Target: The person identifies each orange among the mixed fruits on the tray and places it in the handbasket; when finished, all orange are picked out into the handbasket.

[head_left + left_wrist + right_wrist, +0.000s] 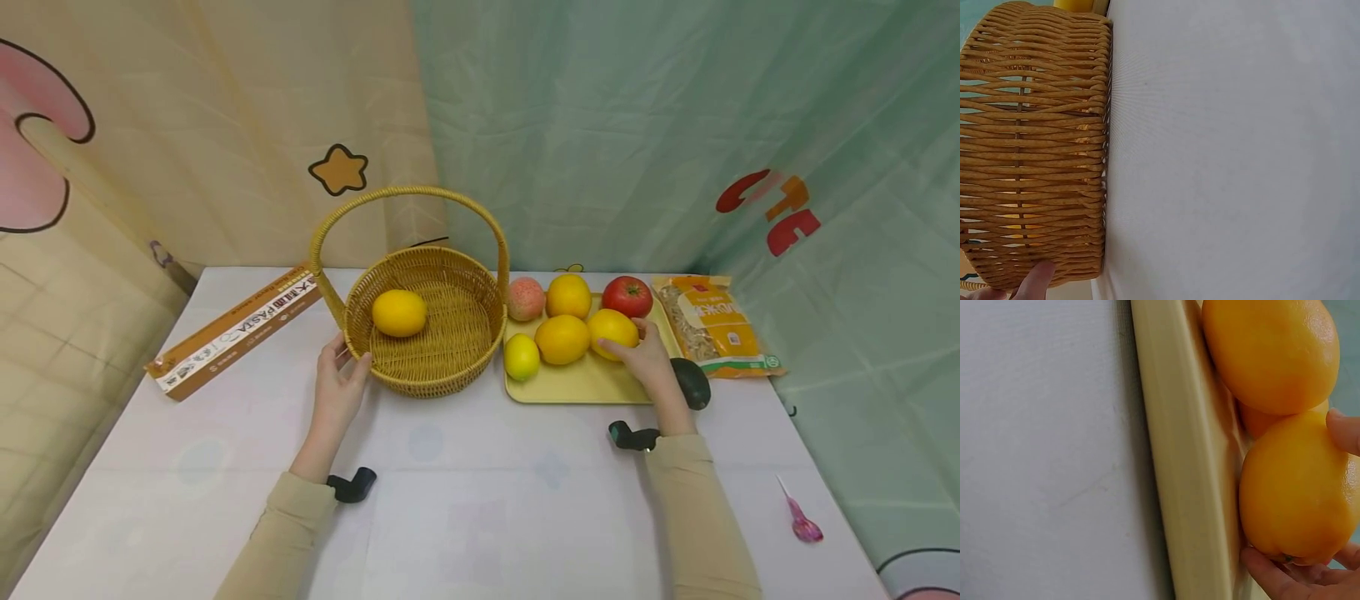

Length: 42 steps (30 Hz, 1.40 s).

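Observation:
My left hand [339, 392] holds the left front side of a wicker basket [450, 342] with a tall arched handle. In the left wrist view, the thumb [1037, 280] lies against the weave [1041, 144]. One yellow-orange oval fruit [399, 313] lies inside the basket. On the right, my right hand [648, 358] grips another yellow-orange oval fruit [612, 323] over a pale yellow tray [585, 390], thumb on one side and fingers on the other. A second such fruit [562, 340] lies beside it, close against it in the right wrist view.
The tray also bears a small yellow lemon [522, 357], a peach [526, 298], an orange [568, 297] and a tomato [627, 297]. Right of it are a bagged dry food [708, 325] and a dark green fruit [692, 383]. A pasta box [236, 332] lies left; a pink object [804, 523] lies front right.

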Each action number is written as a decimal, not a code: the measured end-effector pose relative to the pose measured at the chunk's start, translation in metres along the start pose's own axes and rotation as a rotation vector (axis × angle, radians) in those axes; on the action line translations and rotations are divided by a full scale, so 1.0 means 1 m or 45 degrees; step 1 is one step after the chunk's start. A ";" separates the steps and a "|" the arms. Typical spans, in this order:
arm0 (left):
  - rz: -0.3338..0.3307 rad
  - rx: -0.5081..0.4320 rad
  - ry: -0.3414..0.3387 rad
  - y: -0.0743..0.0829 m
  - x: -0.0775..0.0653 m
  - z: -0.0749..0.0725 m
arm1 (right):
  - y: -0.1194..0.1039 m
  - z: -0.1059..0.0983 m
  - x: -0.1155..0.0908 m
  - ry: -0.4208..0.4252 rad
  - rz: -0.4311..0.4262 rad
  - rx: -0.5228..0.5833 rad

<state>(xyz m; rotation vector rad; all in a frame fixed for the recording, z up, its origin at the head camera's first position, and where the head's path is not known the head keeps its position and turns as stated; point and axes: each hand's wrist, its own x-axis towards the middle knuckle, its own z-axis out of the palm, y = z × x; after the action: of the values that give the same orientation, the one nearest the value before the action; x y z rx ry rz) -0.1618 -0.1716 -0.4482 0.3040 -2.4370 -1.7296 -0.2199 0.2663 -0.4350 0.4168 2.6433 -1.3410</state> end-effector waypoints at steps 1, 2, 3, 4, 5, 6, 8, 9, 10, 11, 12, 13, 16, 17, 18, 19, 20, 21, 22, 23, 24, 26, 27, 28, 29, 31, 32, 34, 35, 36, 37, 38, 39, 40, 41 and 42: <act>0.002 0.001 0.001 0.000 0.000 0.000 | 0.000 0.000 0.000 0.005 -0.001 0.005; 0.004 0.005 0.004 0.000 0.000 0.000 | 0.000 0.001 0.000 0.012 -0.002 0.007; 0.008 0.007 0.003 0.001 -0.001 -0.001 | -0.001 0.001 0.000 0.020 -0.002 0.008; 0.009 0.010 0.004 0.001 -0.001 -0.001 | -0.001 0.001 0.000 0.030 0.001 0.010; 0.011 0.010 0.003 0.001 -0.001 -0.001 | -0.001 0.001 -0.001 0.040 0.005 0.010; 0.010 0.013 0.003 0.001 -0.001 -0.001 | -0.002 0.002 -0.001 0.052 0.012 0.008; 0.011 0.011 -0.001 0.001 -0.001 -0.001 | -0.002 0.002 -0.002 0.072 0.025 0.008; 0.008 0.010 -0.003 0.002 -0.001 -0.001 | -0.003 0.002 -0.003 0.081 0.036 0.014; 0.002 0.010 -0.002 0.002 -0.001 -0.001 | -0.003 0.002 -0.004 0.088 0.048 0.020; 0.004 0.010 -0.005 0.002 -0.001 -0.001 | -0.003 0.002 -0.005 0.094 0.058 0.025; 0.002 0.014 -0.004 0.002 -0.001 -0.001 | -0.003 0.002 -0.007 0.102 0.065 0.033; 0.001 0.015 -0.005 0.003 -0.001 0.000 | -0.004 0.001 -0.008 0.105 0.074 0.040; 0.002 0.014 -0.004 0.003 -0.001 0.000 | -0.008 -0.003 -0.013 0.120 0.091 0.047; 0.003 0.013 -0.004 0.003 -0.001 0.000 | -0.010 -0.005 -0.015 0.125 0.091 0.048; 0.002 0.013 -0.001 0.003 -0.001 0.000 | -0.012 -0.006 -0.017 0.131 0.089 0.044; 0.003 0.009 -0.001 0.003 -0.001 0.000 | -0.015 -0.008 -0.019 0.138 0.084 0.044; 0.004 0.006 0.001 0.003 -0.001 0.000 | -0.017 -0.010 -0.021 0.149 0.071 0.045; 0.006 0.005 0.002 0.003 -0.001 0.000 | -0.020 -0.012 -0.023 0.162 0.057 0.050; 0.007 0.004 0.002 0.003 -0.001 0.000 | -0.023 -0.013 -0.025 0.171 0.042 0.050; 0.007 0.006 0.004 0.003 -0.001 0.000 | -0.025 -0.014 -0.027 0.181 0.025 0.051; 0.007 0.008 0.005 0.003 -0.001 0.000 | -0.028 -0.015 -0.028 0.192 0.007 0.051; 0.008 0.007 0.005 0.003 -0.001 0.000 | -0.034 -0.016 -0.032 0.198 -0.029 0.058; 0.011 0.008 0.002 0.003 -0.002 0.000 | -0.038 -0.017 -0.034 0.196 -0.044 0.067; 0.011 0.010 0.001 0.003 -0.002 -0.001 | -0.042 -0.016 -0.037 0.192 -0.062 0.079; 0.011 0.010 0.001 0.003 -0.002 -0.001 | -0.047 -0.015 -0.039 0.181 -0.082 0.097; 0.009 0.007 -0.002 0.004 -0.002 -0.001 | -0.056 -0.012 -0.044 0.148 -0.126 0.139; 0.008 0.009 -0.002 0.004 -0.002 -0.001 | -0.061 -0.010 -0.046 0.133 -0.149 0.158; 0.005 0.010 -0.001 0.004 -0.002 -0.001 | -0.070 -0.005 -0.050 0.100 -0.191 0.172; 0.009 0.010 -0.002 0.004 -0.001 -0.001 | -0.075 -0.001 -0.052 0.080 -0.212 0.176; 0.009 0.010 -0.001 0.004 -0.001 -0.001 | -0.080 0.003 -0.054 0.060 -0.231 0.179; 0.009 0.009 -0.001 0.004 -0.001 -0.001 | -0.084 0.007 -0.055 0.043 -0.248 0.172; 0.010 0.009 0.001 0.004 -0.001 -0.001 | -0.088 0.011 -0.057 0.025 -0.267 0.170; 0.010 0.008 0.000 0.004 -0.001 -0.001 | -0.093 0.017 -0.059 0.006 -0.283 0.172; 0.008 0.007 0.000 0.004 -0.001 -0.001 | -0.097 0.022 -0.060 -0.014 -0.300 0.179; 0.007 0.006 -0.001 0.004 -0.001 -0.001 | -0.101 0.028 -0.062 -0.036 -0.315 0.191; 0.000 0.005 0.000 0.003 -0.001 0.000 | -0.104 0.033 -0.063 -0.053 -0.329 0.193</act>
<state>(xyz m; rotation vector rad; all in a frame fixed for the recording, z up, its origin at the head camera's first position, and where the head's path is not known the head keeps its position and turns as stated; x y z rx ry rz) -0.1609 -0.1707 -0.4449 0.3039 -2.4405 -1.7251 -0.1922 0.1693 -0.3586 0.0629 2.6412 -1.6117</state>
